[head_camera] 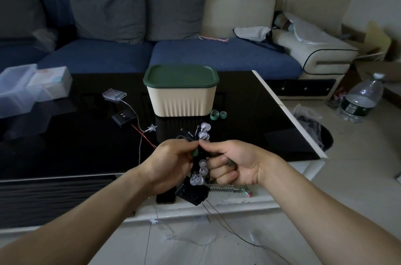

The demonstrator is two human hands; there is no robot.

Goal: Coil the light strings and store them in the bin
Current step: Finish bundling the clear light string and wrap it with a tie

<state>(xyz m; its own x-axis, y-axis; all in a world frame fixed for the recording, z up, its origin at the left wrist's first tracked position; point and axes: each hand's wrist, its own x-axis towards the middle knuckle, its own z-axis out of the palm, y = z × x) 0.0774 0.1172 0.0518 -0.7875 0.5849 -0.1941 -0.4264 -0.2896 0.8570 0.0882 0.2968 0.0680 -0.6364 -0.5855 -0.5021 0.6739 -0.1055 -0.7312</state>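
Clear-globe-bulb light string on dark wire (200, 169), bundled, pinched by left hand (171, 162) and right hand (234, 164); best cinched snugly with green tie.

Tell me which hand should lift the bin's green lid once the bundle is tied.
Probably the left hand. The right hand has the fuller grip on the coiled bulb string, and the green lid sits ahead, slightly left of both hands.

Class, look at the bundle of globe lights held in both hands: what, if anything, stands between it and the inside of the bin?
The green lid is closed on the cream bin, blocking the way in. Both the left hand and the right hand grip the coiled globe lights, so neither is free.
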